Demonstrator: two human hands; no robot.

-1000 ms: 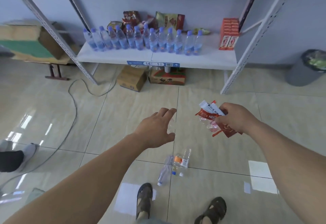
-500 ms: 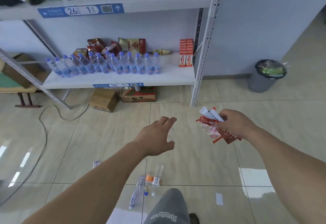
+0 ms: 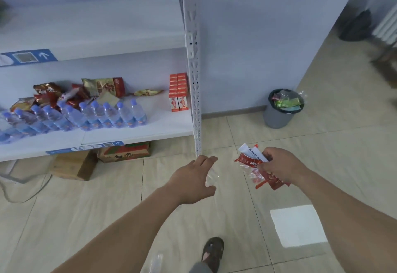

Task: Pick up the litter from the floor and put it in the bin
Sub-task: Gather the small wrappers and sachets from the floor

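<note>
My right hand (image 3: 279, 167) is shut on a bunch of litter (image 3: 253, 165): red sachet wrappers, a white packet and a bit of clear film. My left hand (image 3: 193, 180) reaches forward at the same height, with a small crumpled clear plastic wrapper (image 3: 211, 177) pinched between thumb and fingers. The grey bin (image 3: 277, 118) with a black liner stands on the floor by the wall, ahead and to the right of both hands, with green and mixed litter inside. A clear empty bottle (image 3: 156, 261) lies on the tiles at the bottom edge.
A white metal shelf rack (image 3: 196, 79) stands left of the bin, holding water bottles (image 3: 90, 115), snack bags and red cartons (image 3: 178, 92). Cardboard boxes (image 3: 75, 165) sit under it. A cable (image 3: 25, 193) trails at the left. My sandalled foot (image 3: 212, 251) is below.
The view has swung right and up, bringing the bin closer to the middle. The floor bottles have slid to the bottom edge. Both hands keep their hold.
</note>
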